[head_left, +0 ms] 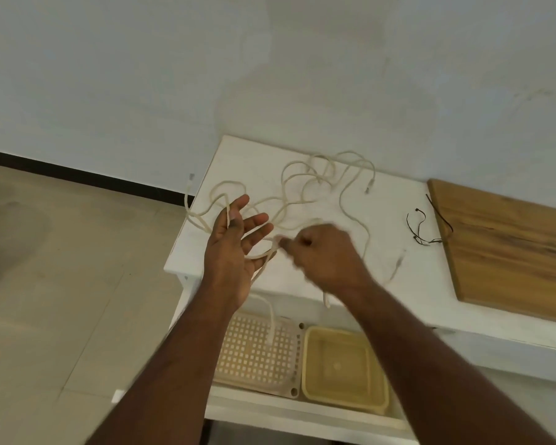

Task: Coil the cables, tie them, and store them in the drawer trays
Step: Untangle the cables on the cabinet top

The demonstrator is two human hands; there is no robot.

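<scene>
A long cream cable sprawls in loose loops over the white cabinet top. My left hand is raised palm up with spread fingers, and strands of the cable run across the palm and between the fingers. My right hand, blurred by motion, pinches the cable just right of the left fingers. One cable end hangs down over the perforated drawer tray. A solid cream tray sits beside it in the open drawer. Thin black ties lie on the top at the right.
A wooden board covers the right part of the cabinet top against the white wall. Tiled floor spreads out to the left of the cabinet. A cable plug lies near the back of the top.
</scene>
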